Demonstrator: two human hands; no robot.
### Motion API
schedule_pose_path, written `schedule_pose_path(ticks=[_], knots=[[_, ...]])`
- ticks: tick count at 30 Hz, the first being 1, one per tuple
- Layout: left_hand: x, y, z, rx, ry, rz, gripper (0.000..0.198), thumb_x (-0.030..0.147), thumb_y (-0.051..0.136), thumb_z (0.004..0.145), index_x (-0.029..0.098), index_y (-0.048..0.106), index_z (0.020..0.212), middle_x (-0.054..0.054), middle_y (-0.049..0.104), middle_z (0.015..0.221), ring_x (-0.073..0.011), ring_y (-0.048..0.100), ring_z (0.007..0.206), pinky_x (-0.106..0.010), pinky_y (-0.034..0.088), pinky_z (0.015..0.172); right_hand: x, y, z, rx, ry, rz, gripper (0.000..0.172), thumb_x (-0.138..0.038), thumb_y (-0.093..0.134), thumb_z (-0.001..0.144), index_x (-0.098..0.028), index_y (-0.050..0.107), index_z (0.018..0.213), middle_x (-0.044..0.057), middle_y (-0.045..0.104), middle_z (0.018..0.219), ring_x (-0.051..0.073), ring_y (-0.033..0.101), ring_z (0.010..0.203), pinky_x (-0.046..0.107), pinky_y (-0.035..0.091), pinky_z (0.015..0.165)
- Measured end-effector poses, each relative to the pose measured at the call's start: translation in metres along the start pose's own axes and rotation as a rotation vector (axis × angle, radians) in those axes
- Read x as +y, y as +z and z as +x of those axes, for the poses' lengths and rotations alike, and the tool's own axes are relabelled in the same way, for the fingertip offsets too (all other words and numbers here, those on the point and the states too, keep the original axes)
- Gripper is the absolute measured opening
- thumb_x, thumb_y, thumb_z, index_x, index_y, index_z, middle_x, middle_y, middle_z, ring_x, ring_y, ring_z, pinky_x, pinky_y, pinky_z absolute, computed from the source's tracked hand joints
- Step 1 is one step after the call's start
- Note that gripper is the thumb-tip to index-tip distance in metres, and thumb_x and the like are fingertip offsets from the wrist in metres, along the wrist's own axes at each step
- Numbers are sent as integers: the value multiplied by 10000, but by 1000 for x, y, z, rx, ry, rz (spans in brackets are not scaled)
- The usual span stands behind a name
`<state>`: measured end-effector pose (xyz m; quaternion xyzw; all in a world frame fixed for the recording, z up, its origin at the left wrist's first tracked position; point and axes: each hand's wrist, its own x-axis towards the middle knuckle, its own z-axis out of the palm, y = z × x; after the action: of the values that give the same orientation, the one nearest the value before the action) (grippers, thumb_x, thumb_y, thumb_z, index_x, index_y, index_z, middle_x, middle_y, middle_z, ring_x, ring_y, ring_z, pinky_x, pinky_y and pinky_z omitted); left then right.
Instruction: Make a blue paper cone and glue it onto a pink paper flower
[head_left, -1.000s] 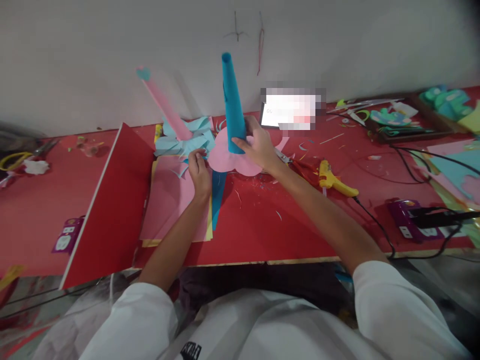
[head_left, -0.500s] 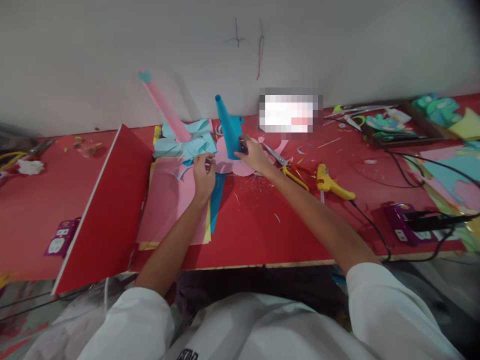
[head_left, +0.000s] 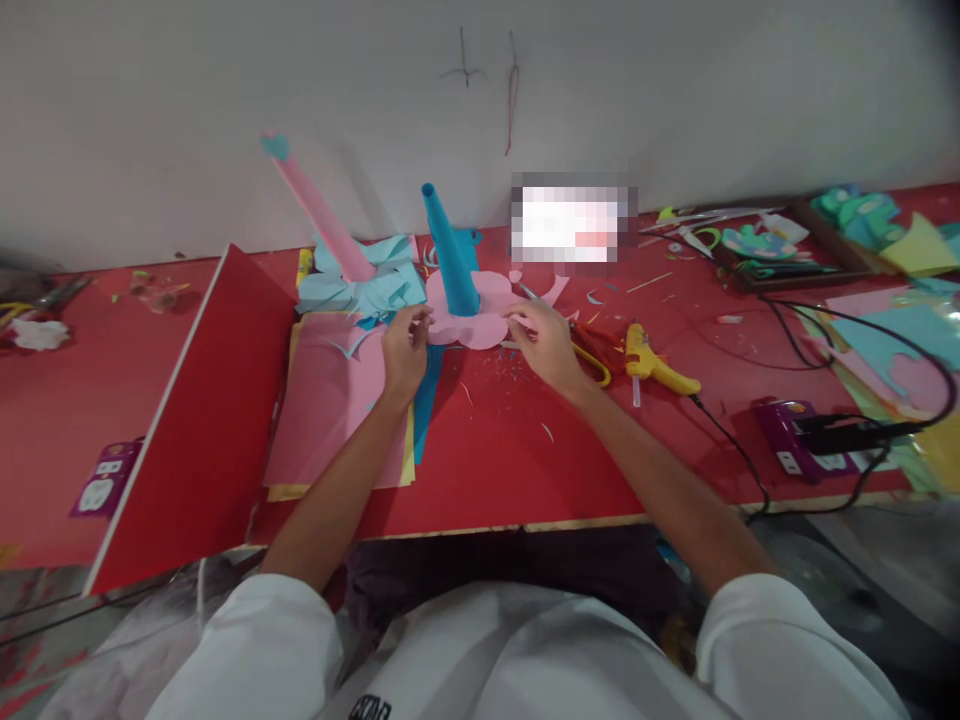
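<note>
A blue paper cone (head_left: 452, 255) stands upright, leaning slightly left, on a pink scalloped paper base (head_left: 491, 328). My left hand (head_left: 406, 350) pinches the left edge of that base. On its right edge, my right hand (head_left: 544, 340) is closed with thumb and fingertips on the paper. Left of the cone, a pink paper tube (head_left: 322, 215) with a light-blue heart on its tip rises from crumpled light-blue paper (head_left: 375, 290). Scissors with yellow and red handles (head_left: 592, 360) lie partly hidden behind my right hand.
A yellow glue gun (head_left: 656, 365) with a black cord lies to the right. Beyond it are a purple power socket box (head_left: 787, 440) and a dark tray (head_left: 832, 265) of cut paper shapes. Pink sheets (head_left: 322, 420) are stacked at left beside an upright red board (head_left: 187, 430).
My right hand has let go of the blue cone and moved down and right to the pink base's edge. My left hand now touches the opposite edge. The view has shifted slightly.
</note>
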<state>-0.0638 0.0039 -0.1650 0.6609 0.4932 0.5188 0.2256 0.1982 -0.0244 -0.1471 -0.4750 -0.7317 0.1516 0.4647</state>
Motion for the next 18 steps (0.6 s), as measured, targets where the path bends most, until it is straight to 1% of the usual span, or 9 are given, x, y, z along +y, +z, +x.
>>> schedule_pose_path(ticks=[2,4,7,10,13,16,18], knots=[[0,1,-1,-20,-2,-10,220,416,619,1042,236,721,1115,-54,752,975,-163,653,739,-295,515,721,-2,-2,-11,-12,-6,-9,225,-347,502,1077,-262,708,1045,84,796,1079,284,721,1074,495,566,1013],[-1,0,-1,-42,21,7,229,414,618,1043,236,717,1147,-59,762,998,-185,685,830,-306,532,782,0,-2,-18,-35,-19,-28,232,-343,493,1079,-262,706,1039,86,795,1066,284,718,1075,502,550,1045],[-1,-1,-1,-62,66,59,207,331,610,1034,235,717,1184,-85,743,1133,-205,695,930,-334,549,863,7,-2,-21,-56,-71,-60,240,-303,475,1077,-252,706,1035,93,786,1053,283,710,1064,511,514,1111],[-1,-1,-1,-74,83,64,239,261,579,1026,232,716,1220,-111,672,1255,-205,703,968,-344,561,886,11,-3,-20,-42,-98,-78,251,-275,460,1076,-243,705,1034,97,779,1048,281,704,1058,515,487,1149],[1,0,-1,-55,71,37,242,252,566,1029,232,709,1224,-114,646,1261,-200,713,980,-347,568,903,5,-3,-23,-68,-110,-85,257,-262,451,1077,-246,706,1048,97,779,1058,283,699,1081,503,504,1114],[4,1,-1,-48,61,32,214,268,575,1031,236,708,1195,-110,653,1255,-200,714,977,-342,572,884,-5,-1,-27,-141,-153,-77,259,-227,451,1068,-241,709,1078,112,776,1097,291,688,1112,484,535,1049],[5,2,-1,-49,65,37,204,254,583,1017,234,708,1176,-110,659,1242,-204,714,976,-346,573,883,-11,2,-29,-202,-180,-75,259,-206,456,1059,-238,712,1082,119,773,1119,296,682,1114,489,536,1041]])
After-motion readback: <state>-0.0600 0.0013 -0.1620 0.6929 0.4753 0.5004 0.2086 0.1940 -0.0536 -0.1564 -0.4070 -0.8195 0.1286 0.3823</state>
